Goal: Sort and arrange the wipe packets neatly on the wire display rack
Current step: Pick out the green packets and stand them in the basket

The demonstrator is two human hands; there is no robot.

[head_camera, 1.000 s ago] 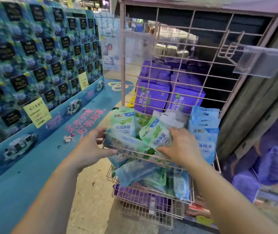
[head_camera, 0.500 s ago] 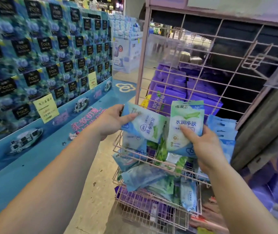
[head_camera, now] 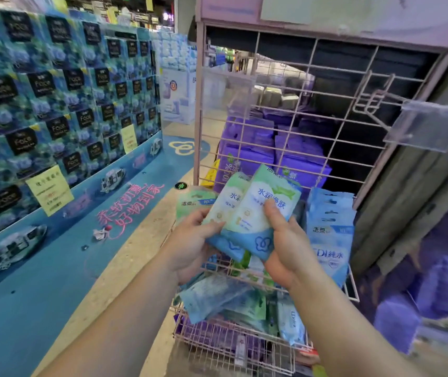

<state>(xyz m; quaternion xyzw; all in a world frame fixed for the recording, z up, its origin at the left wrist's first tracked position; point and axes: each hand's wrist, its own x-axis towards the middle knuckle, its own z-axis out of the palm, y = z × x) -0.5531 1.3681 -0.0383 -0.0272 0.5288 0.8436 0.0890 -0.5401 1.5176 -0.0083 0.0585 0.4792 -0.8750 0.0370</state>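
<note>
I hold two green-and-white wipe packets (head_camera: pixel 255 210) stacked together above the pink wire display rack (head_camera: pixel 323 148). My left hand (head_camera: pixel 190 248) grips the rear packet (head_camera: pixel 228 202) from the left. My right hand (head_camera: pixel 288 248) grips the front packet from the right, thumb on its face. Another green packet (head_camera: pixel 192 202) stands in the upper basket behind my left hand. A row of blue packets (head_camera: pixel 331 229) stands upright at the basket's right. Several loose packets (head_camera: pixel 217 297) lie jumbled in the lower basket (head_camera: pixel 233 349).
Purple packs (head_camera: pixel 247 156) are stacked behind the rack's grid. A clear price-tag holder (head_camera: pixel 432 123) juts out on a hook at upper right. A blue display wall of tissue packs (head_camera: pixel 54 110) runs along the left, with floor between it and the rack.
Both hands lifted a packet out of the upper basket and brought the two together into one overlapping stack in front of me.
</note>
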